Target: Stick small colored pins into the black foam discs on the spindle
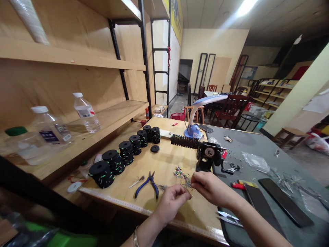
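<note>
My left hand (174, 201) is closed in a pinch above the wooden tabletop (144, 187), thumb against forefinger. Close by on its right, my right hand (214, 188) pinches too. Whatever lies between the fingertips of either hand is too small to make out. Just beyond the hands is a pile of tiny multicoloured beads (178, 171), with small thin metal pieces (188, 181) partly hidden by my right hand. Blue-handled pliers (149, 185) lie with jaws apart left of my left hand. Behind the beads stands a black hand-cranked device (207, 154) carrying a row of black discs (184, 141).
Stacks of black spools (111, 161) with green bits line the left side; one spool (155, 148) lies alone. A blue lamp (192, 130) stands behind. On the grey mat (246, 144) are a phone (285, 202), snips (230, 219) and a plastic bag (255, 161). Bottles (86, 113) occupy the shelf.
</note>
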